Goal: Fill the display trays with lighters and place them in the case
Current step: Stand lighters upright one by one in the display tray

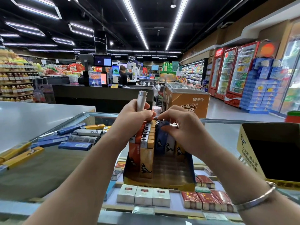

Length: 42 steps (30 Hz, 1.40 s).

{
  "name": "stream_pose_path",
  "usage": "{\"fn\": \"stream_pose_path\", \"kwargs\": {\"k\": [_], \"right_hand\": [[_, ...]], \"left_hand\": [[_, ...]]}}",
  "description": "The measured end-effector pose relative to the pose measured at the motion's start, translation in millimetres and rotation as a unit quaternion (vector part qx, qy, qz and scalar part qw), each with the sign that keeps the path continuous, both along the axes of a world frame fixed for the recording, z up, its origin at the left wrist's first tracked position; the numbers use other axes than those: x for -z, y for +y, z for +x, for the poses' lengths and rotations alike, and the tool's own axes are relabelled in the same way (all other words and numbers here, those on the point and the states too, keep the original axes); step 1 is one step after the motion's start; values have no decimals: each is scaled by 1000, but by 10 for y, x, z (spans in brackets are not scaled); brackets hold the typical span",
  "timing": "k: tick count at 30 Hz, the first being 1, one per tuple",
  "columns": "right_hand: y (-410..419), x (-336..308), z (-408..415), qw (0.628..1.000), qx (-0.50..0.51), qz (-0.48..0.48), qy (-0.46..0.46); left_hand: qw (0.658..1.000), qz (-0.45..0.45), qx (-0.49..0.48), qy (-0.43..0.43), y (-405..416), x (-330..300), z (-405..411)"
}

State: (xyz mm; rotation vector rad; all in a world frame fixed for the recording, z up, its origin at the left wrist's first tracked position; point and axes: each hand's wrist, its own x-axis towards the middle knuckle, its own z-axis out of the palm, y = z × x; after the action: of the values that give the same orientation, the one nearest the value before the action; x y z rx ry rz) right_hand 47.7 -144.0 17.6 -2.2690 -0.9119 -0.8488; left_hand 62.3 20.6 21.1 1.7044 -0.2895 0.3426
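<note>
Clearly the right hand [177, 125] is curled over the top of a blue lighter [160, 140], pinching it as it seats in the display tray [162, 182] on the glass counter [48, 163]. The left hand [133, 117] grasps a white lighter [141, 101] upright, just left of it. Best to press the blue one straight down until level with its row, then drop the white one into the next free slot. More loose lighters [78, 137] lie far left. Slots behind the hands are hidden, and the case itself cannot be made out for certain.
</note>
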Motion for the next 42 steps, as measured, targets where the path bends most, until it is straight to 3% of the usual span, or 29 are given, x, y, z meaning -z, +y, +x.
{"fn": "stream_pose_path", "kwargs": {"k": [5, 18, 20, 24, 26, 30, 38, 42], "right_hand": [[42, 69, 31, 997, 34, -73, -21], [22, 90, 47, 997, 36, -65, 2], [19, 76, 47, 997, 35, -63, 10], [-3, 46, 48, 997, 17, -53, 47], [-7, 11, 26, 999, 3, 13, 46], [-54, -143, -45, 968, -77, 227, 67], [-12, -159, -92, 956, -120, 253, 81], [-110, -207, -98, 912, -150, 364, 119]], "left_hand": [[1000, -8, 0, -12, -4, 5, 10], [999, 22, -39, -13, -8, -72, 22], [999, -5, -31, -14, -21, -85, 47], [990, 11, -8, -138, -65, -36, -20], [977, 53, 9, -205, -63, -34, -48], [968, 105, 59, -220, -50, -37, -75], [969, 134, 79, -193, -83, -29, -87], [980, 87, 100, -152, -68, -74, -136]]}}
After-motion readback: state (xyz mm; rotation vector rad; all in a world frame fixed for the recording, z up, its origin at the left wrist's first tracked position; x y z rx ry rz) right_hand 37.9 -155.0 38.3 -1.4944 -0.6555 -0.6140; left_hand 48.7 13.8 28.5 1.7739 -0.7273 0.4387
